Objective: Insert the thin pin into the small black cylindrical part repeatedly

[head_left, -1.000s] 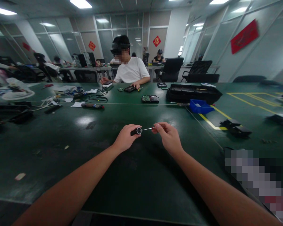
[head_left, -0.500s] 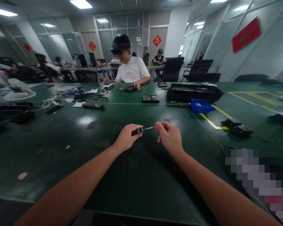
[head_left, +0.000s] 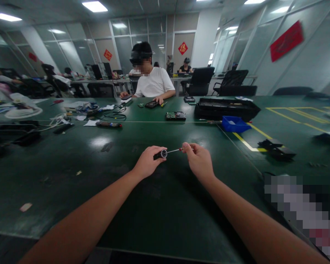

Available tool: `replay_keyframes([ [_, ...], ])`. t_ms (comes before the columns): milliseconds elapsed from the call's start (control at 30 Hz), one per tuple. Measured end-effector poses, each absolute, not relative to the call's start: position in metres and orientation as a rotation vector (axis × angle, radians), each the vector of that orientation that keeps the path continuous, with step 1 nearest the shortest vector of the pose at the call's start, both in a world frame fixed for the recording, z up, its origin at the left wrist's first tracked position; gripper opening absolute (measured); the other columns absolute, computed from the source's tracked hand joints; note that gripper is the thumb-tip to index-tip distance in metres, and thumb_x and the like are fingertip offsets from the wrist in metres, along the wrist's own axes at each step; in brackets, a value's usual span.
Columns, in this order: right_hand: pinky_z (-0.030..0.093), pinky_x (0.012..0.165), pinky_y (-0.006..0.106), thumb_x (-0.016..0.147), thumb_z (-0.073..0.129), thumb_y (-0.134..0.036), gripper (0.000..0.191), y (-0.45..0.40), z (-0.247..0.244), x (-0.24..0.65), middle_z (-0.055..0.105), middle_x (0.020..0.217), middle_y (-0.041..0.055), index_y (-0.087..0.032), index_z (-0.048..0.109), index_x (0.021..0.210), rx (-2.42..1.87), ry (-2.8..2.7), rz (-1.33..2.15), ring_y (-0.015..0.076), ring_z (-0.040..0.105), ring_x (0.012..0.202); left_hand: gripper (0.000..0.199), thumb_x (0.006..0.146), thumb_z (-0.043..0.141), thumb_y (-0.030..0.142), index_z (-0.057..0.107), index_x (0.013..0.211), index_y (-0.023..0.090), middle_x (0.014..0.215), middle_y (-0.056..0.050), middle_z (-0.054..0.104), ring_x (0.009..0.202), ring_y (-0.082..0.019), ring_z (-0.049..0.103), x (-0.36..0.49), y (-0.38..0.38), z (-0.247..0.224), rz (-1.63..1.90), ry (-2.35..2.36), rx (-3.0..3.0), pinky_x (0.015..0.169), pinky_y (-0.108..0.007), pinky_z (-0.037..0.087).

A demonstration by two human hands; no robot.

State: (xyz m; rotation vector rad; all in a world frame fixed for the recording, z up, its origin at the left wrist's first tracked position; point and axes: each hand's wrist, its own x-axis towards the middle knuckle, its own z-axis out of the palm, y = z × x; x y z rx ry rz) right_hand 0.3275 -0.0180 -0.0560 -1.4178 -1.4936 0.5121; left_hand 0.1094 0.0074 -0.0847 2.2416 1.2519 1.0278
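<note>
The black cylinder (head_left: 156, 156) sits over the near middle of the green table (head_left: 154, 220), its ringed end facing right; the rest is covered by fingers, and whether its underside touches the tabletop cannot be told.

At the far left, a loop of white cable (head_left: 23, 114) lies among dark items too smeared to name, some cut off by the picture's edge. Further right, a dark tool with a red tip (head_left: 108, 124) lies beside a scrap of white paper (head_left: 91, 122), its working end hard to read.

The left hand (head_left: 147, 161) grasps the cylinder, thumb below and fingers above; the lower fingers are hidden behind the hand. Across the table sits a person in a white shirt (head_left: 154, 82), one hand on a dark device (head_left: 152, 104) that it partly covers. A drive with a green circuit board (head_left: 176, 116) lies nearer.

A thin screwdriver (head_left: 173, 151) runs to the cylinder's ring; whether its tip is inside or only against the rim cannot be made out. The right hand (head_left: 199, 159) pinches its reddish handle, mostly hidden, between thumb and fingers.

Beyond, a long black tray (head_left: 227, 112) is partly masked by a blue bin (head_left: 235, 128). Black parts (head_left: 276, 149) blur into one another, and at lower right a pixelated patch (head_left: 302, 212) conceals what lies there.
</note>
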Motion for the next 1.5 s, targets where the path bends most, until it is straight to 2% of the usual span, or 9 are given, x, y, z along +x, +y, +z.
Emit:
replay_keyframes([
  [333,0.040,0.047,0.027,0.093,0.049,-0.061,0.047,-0.0196,-0.0547,0.3242,0.064,0.057,0.0012,-0.018,0.069,0.091,-1.373,-1.442,0.707,0.0148,0.056,0.045,0.040,0.084,0.073,0.022,0.067,0.123,0.025,0.124,-0.005,0.067,0.117,-0.024,0.058,0.1090,0.0080,-0.0854,1.032,1.261,2.241,0.105,-0.043,0.042],
  [533,0.054,0.065,0.033,0.095,0.052,-0.051,0.033,-0.0206,-0.0557,0.3196,0.055,0.048,-0.0049,-0.019,0.063,0.095,-1.294,-1.435,0.774,0.0152,0.060,0.048,0.040,0.083,0.074,0.021,0.067,0.123,0.025,0.122,-0.004,0.068,0.115,-0.023,0.059,0.1089,0.0085,-0.0858,1.047,1.254,2.250,0.105,-0.042,0.042],
  [633,0.053,0.060,0.031,0.093,0.054,-0.045,0.027,-0.0230,-0.0555,0.3186,0.062,0.061,-0.0016,-0.020,0.060,0.100,-1.181,-1.458,0.825,0.0167,0.064,0.059,0.040,0.083,0.074,0.020,0.067,0.123,0.025,0.122,-0.004,0.068,0.115,-0.023,0.059,0.1086,0.0083,-0.0859,1.051,1.249,2.255,0.104,-0.040,0.042],
  [767,0.046,0.048,0.026,0.091,0.056,-0.047,0.026,-0.0268,-0.0550,0.3175,0.065,0.078,0.0002,-0.022,0.059,0.098,-1.162,-1.473,0.841,0.0125,0.057,0.053,0.039,0.084,0.073,0.020,0.067,0.123,0.025,0.122,-0.004,0.068,0.115,-0.022,0.059,0.1081,0.0078,-0.0854,1.052,1.256,2.247,0.105,-0.041,0.042],
  [933,0.045,0.049,0.029,0.096,0.045,-0.056,0.042,-0.0236,-0.0539,0.3194,0.058,0.058,-0.0020,-0.020,0.066,0.100,-1.345,-1.493,0.707,0.0153,0.057,0.048,0.039,0.084,0.072,0.020,0.067,0.123,0.025,0.122,-0.004,0.068,0.116,-0.023,0.059,0.1085,0.0070,-0.0829,1.040,1.263,2.227,0.106,-0.042,0.042],
  [1067,0.052,0.063,0.032,0.094,0.050,-0.043,0.036,-0.0194,-0.0557,0.3225,0.068,0.071,0.0017,-0.017,0.063,0.116,-1.281,-1.477,0.733,0.0182,0.066,0.064,0.038,0.084,0.072,0.019,0.067,0.122,0.025,0.122,-0.004,0.068,0.116,-0.023,0.059,0.1090,0.0070,-0.0827,1.050,1.239,2.211,0.106,-0.041,0.042],
  [1167,0.054,0.078,0.035,0.090,0.053,-0.033,0.030,-0.0203,-0.0564,0.3227,0.071,0.084,0.0044,-0.019,0.064,0.113,-1.187,-1.482,0.801,0.0202,0.070,0.084,0.039,0.084,0.072,0.019,0.067,0.122,0.025,0.122,-0.005,0.067,0.116,-0.023,0.060,0.1085,0.0082,-0.0842,1.060,1.228,2.205,0.106,-0.041,0.042],
  [1333,0.052,0.061,0.032,0.096,0.043,-0.049,0.039,-0.0235,-0.0554,0.3195,0.064,0.066,0.0014,-0.018,0.067,0.100,-1.211,-1.478,0.869,0.0165,0.063,0.060,0.040,0.083,0.073,0.019,0.067,0.122,0.024,0.121,-0.005,0.068,0.115,-0.021,0.060,0.1074,0.0101,-0.0864,1.090,1.223,2.197,0.106,-0.039,0.043],
  [1500,0.048,0.056,0.028,0.095,0.047,-0.044,0.036,-0.0215,-0.0579,0.3210,0.055,0.061,-0.0042,-0.020,0.062,0.116,-1.233,-1.508,0.791,0.0150,0.056,0.057,0.039,0.082,0.074,0.018,0.068,0.120,0.024,0.119,-0.004,0.068,0.114,-0.021,0.061,0.1082,0.0096,-0.0863,1.082,1.211,2.216,0.105,-0.038,0.043],
])
